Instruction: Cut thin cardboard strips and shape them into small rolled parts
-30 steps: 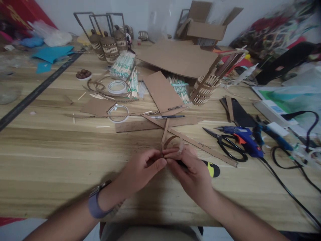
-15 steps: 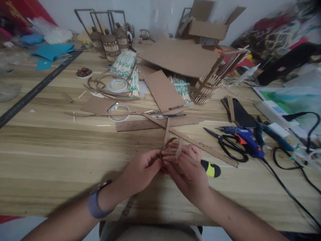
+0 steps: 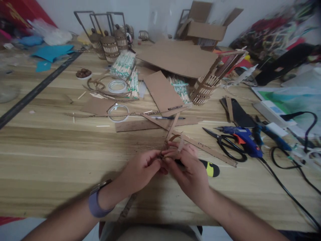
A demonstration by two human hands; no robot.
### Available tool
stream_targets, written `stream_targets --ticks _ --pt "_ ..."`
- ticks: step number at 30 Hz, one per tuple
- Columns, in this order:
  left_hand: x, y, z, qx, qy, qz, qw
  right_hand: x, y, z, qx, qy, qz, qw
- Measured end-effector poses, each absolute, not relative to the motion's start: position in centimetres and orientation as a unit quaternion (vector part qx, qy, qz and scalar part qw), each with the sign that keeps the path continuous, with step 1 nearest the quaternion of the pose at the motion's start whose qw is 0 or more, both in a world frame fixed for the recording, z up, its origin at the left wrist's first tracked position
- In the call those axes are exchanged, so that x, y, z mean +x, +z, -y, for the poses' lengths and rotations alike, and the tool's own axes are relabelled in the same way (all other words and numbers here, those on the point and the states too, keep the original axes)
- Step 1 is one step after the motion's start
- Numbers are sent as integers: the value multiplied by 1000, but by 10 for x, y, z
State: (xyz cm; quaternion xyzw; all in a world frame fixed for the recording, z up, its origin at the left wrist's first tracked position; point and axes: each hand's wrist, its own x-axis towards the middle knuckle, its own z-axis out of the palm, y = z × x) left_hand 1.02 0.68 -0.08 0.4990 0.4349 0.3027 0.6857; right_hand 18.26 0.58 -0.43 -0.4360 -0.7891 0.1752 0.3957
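Wooden counter (image 3: 62, 160), littered. Cardboard strip (image 3: 173, 126): pinched between fingers (image 3: 151, 155) of left hand (image 3: 140, 172) and right hand (image 3: 192, 170); over-tight bending might crease it.

Matt cardboard strip (image 3: 173, 126) between left hand (image 3: 140, 170) and right hand (image 3: 193, 170); smooth, wood-grained table (image 3: 62, 160) beneath both; blue plastic glue gun (image 3: 252, 144) to the right hand's right.
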Motion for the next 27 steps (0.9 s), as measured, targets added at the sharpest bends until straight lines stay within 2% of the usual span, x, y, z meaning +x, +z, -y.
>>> stream_targets --ticks 12,17,27 --pt "7 -4 -9 539 331 -434 642 183 -7 -5 -430 122 810 380" --pt "12 -1 -11 506 347 -435 659 181 -9 -2 -421 116 823 363" --pt "12 -1 -10 511 331 -482 630 176 -8 -4 -411 186 802 392"
